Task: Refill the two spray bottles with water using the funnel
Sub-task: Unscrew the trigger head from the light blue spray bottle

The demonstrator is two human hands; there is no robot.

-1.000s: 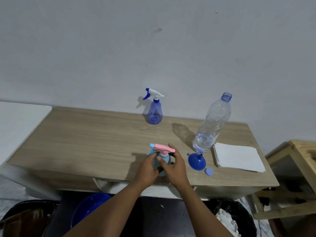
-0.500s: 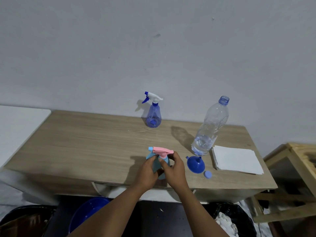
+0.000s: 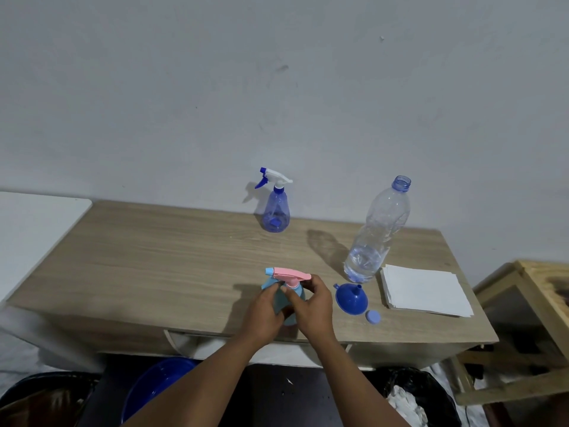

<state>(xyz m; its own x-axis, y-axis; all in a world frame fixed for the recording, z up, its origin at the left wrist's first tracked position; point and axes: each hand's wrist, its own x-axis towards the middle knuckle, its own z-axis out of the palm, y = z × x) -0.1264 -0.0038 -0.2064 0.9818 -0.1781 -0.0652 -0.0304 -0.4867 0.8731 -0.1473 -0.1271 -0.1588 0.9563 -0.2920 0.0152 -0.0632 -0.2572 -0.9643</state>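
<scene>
Both hands, left hand (image 3: pixel 264 309) and right hand (image 3: pixel 311 306), clasp teal spray bottle (image 3: pixel 294 295) (pink-topped).

— Anything different at the light blue plastic spray bottle with the pink trigger head (image 3: pixel 284 291), near the front edge of the wooden table (image 3: pixel 160 257)?
— Right hand (image 3: pixel 311 306) shifted: fingertips now pinching the collar under the pink head, earlier draped over it. Left hand (image 3: pixel 264 312) wrapped lower round the body.
</scene>
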